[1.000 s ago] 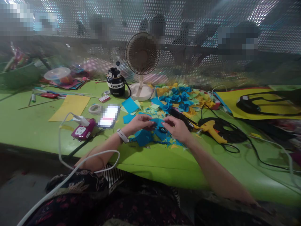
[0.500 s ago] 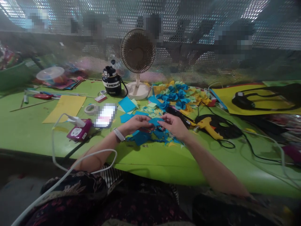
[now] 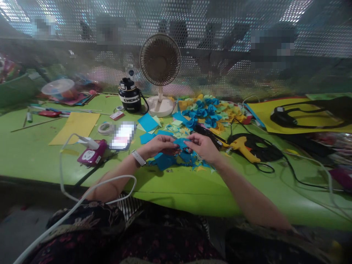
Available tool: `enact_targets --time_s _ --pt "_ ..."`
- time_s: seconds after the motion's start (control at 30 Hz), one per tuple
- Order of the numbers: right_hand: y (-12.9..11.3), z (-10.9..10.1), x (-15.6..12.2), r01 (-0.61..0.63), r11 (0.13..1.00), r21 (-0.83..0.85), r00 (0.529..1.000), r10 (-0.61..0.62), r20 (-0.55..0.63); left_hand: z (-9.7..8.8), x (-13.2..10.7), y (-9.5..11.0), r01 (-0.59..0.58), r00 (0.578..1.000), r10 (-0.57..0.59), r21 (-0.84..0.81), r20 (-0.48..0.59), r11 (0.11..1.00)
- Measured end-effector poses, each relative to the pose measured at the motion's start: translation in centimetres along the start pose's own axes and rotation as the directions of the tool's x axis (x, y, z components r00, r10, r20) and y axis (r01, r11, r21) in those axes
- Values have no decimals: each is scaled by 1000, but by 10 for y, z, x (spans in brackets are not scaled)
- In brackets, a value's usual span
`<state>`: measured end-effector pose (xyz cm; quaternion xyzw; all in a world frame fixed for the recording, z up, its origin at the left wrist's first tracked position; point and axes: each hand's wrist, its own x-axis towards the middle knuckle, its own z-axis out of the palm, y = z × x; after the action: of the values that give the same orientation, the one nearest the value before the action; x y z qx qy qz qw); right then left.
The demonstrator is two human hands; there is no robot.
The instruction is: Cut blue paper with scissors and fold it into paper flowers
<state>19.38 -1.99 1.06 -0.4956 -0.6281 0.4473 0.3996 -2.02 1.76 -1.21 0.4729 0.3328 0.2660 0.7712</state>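
Blue paper takes centre stage from the head camera: a small blue paper scrap (image 3: 180, 142) is pinched up between both hands, above the middle of the green desk (image 3: 33, 157), nearer its front edge. The left hand (image 3: 161, 145), white smartwatch (image 3: 138, 158) on its wrist, has its fingers curled and gripping the scrap from the left. The right hand (image 3: 202, 146) comes in from the other side, its fingertips (image 3: 189, 141) closed on the right end. Directly beneath them lies a scatter of blue paper offcuts (image 3: 165, 161), with yellow slivers mixed in.

Just past the right hand is a slim black tool (image 3: 207, 135), and further right a yellow hot glue gun (image 3: 243, 149) sits beside its coiled black cord (image 3: 255, 143). Toward the far edge, a heap of blue and yellow paper flowers (image 3: 209, 110) spreads out near a white desk fan (image 3: 160, 60) and a black ENERGY flask (image 3: 129, 97). Over on the left, there's a magenta power socket (image 3: 92, 153), a blurred phone (image 3: 123, 135), a tape roll (image 3: 104, 128) and a yellow paper sheet (image 3: 74, 128).
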Motion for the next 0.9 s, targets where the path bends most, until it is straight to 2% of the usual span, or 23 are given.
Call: enact_targets --time_s 0.33,0.6,0.9 --pt "5 -1 2 2 1000 15 1000 -2 17 3 -3 9 -34 990 33 -4 -136 999" --pt "8 0 2 10 1000 -16 999 -9 41 3 -2 6 -29 999 31 68 -34 997" --pt "6 0 2 -18 1000 -20 999 18 27 1 0 3 -27 999 28 51 -29 998"
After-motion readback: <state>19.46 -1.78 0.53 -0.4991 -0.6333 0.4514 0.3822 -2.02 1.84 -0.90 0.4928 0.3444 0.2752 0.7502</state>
